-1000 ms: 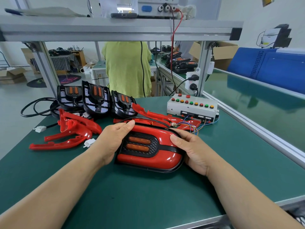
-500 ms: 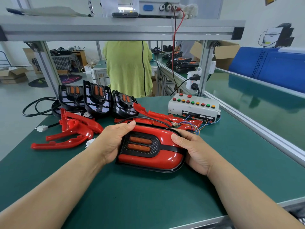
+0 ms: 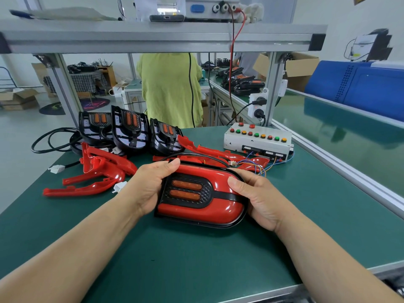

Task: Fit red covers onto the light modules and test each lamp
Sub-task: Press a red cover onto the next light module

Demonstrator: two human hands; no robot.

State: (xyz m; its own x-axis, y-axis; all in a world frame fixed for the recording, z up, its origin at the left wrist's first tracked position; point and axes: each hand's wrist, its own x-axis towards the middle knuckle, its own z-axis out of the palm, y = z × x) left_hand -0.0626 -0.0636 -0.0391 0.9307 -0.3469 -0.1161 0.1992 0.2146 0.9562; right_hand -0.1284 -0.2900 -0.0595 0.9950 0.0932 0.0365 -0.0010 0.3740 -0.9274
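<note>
A light module with a red cover (image 3: pixel 203 206) on it lies on the green bench in front of me, its two orange lenses facing up. My left hand (image 3: pixel 148 184) grips its left end and my right hand (image 3: pixel 255 197) grips its right end, thumbs on top of the cover. Three bare black light modules (image 3: pixel 131 130) stand propped behind it. Loose red covers (image 3: pixel 98 173) lie to the left, and more red covers (image 3: pixel 218 152) lie behind the held lamp. A white test box (image 3: pixel 258 138) with coloured buttons sits at the back right, thin wires running from it toward the lamp.
A metal shelf frame (image 3: pixel 153 36) spans overhead with a power supply on it. Black cable (image 3: pixel 50 141) loops at the back left. A person in a green shirt (image 3: pixel 170 88) stands behind the bench. A blue bin (image 3: pixel 360 88) sits right.
Both hands have kept their hold on the covered lamp. My right thumb has shifted a little further onto the cover's top; the lamp has barely moved.
</note>
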